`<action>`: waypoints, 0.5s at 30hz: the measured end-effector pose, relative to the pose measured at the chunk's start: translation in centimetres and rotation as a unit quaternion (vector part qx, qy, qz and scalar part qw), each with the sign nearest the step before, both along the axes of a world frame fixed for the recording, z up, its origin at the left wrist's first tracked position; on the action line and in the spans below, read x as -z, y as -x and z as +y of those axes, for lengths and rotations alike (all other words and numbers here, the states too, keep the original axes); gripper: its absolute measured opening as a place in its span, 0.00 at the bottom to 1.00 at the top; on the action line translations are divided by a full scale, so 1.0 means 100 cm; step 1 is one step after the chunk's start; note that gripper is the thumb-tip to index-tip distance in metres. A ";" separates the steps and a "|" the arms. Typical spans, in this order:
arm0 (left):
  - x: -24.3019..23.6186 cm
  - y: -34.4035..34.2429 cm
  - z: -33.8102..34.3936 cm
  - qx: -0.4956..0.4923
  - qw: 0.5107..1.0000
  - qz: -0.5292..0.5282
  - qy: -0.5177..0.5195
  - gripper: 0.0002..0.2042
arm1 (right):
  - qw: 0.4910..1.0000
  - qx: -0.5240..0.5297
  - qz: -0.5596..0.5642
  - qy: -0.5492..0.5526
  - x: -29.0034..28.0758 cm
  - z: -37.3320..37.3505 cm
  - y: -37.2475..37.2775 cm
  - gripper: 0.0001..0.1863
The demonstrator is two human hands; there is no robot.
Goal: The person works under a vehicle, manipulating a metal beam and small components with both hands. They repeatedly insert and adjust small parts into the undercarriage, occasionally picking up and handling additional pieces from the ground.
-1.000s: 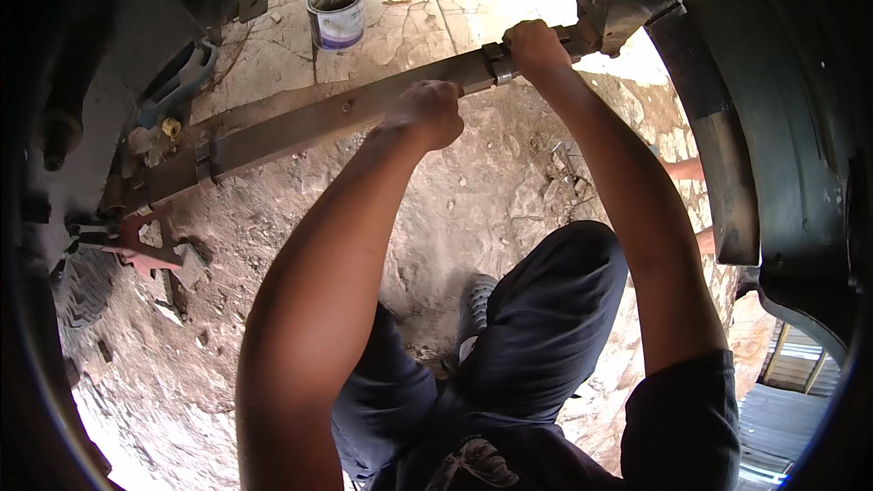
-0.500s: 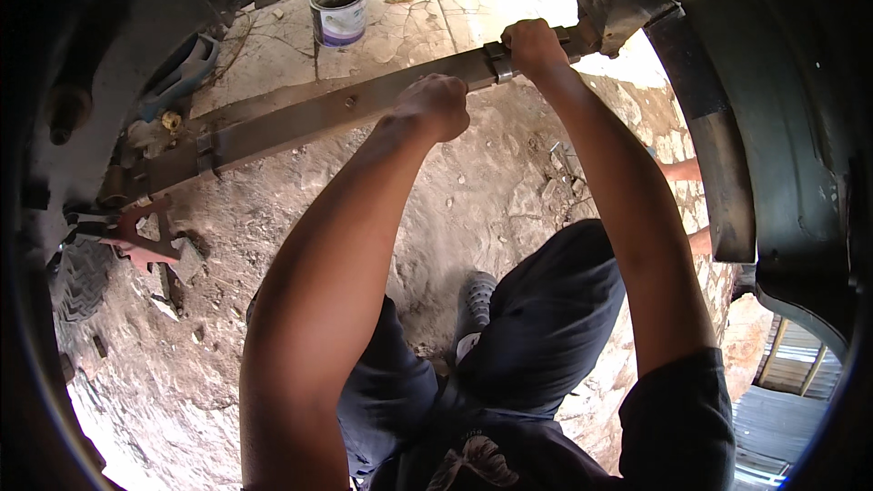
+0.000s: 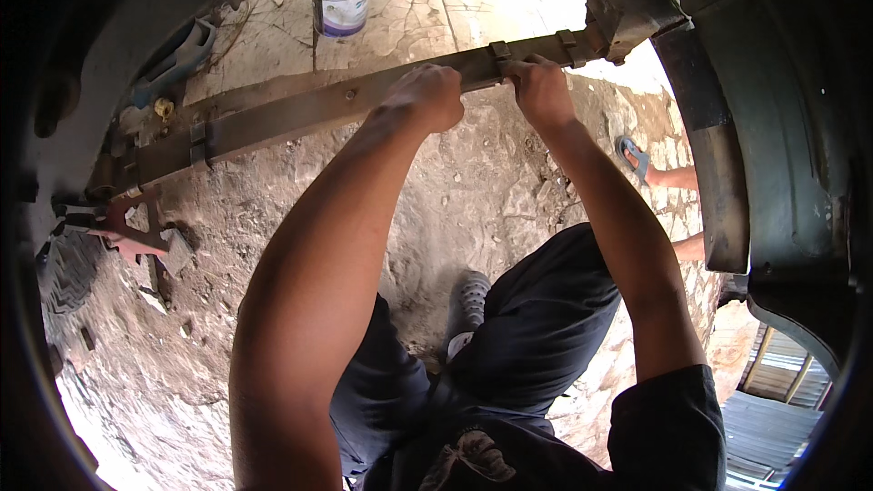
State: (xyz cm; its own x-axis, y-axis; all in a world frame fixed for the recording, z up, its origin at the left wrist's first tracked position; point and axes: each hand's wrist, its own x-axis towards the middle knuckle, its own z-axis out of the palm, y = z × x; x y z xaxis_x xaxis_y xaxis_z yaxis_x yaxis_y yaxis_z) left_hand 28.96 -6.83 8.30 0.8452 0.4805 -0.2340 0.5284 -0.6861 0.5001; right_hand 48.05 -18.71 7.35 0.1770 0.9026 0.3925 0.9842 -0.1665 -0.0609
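A long brown metal leaf spring [image 3: 291,120] runs across in front of me, rising from the lower left to the upper right. Steel clips wrap it, one clip [image 3: 499,53] near my hands and another clip [image 3: 198,145] toward the left end. My left hand [image 3: 431,98] is closed in a fist at the spring's near side, right of its middle; its fingertips are hidden. Just right of it, my right hand [image 3: 543,98] has its fingers curled over the near edge beside the clip, and its thumb side faces the left hand.
Beyond the spring stands an open paint can [image 3: 342,14] on cracked paving. At left are a red metal stand [image 3: 136,241] and a tyre [image 3: 71,273]. A green vehicle panel [image 3: 791,145] hangs at right. Another person's sandalled foot [image 3: 632,156] shows nearby.
My right hand has come down from the top of the spring to its near edge, baring the clips there. The left hand stays about where it was. The other person's foot has come into sight.
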 end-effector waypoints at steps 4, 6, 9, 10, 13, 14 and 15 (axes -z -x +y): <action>-0.006 0.002 -0.006 -0.020 0.999 -0.035 0.009 0.19 | 1.000 0.009 -0.015 0.003 0.003 0.013 -0.010 0.09; -0.004 0.007 -0.006 -0.036 0.999 -0.022 0.009 0.19 | 0.999 0.027 0.006 0.018 0.006 0.014 0.000 0.08; -0.013 0.014 -0.002 -0.025 1.000 -0.001 0.001 0.23 | 0.997 0.053 -0.003 0.049 -0.004 0.016 0.009 0.09; -0.016 0.011 -0.009 -0.007 1.000 0.005 0.004 0.25 | 0.994 0.070 -0.041 0.069 -0.001 0.018 -0.005 0.09; -0.021 0.015 -0.004 -0.026 0.999 0.013 0.026 0.23 | 0.993 0.079 -0.045 0.070 -0.001 0.023 -0.012 0.10; -0.016 0.016 -0.003 -0.043 0.999 0.007 0.013 0.23 | 0.995 0.076 -0.028 0.061 -0.002 0.025 -0.008 0.10; -0.005 0.018 0.002 -0.063 0.998 0.004 -0.002 0.24 | 0.997 0.055 -0.007 0.058 0.001 0.023 -0.001 0.10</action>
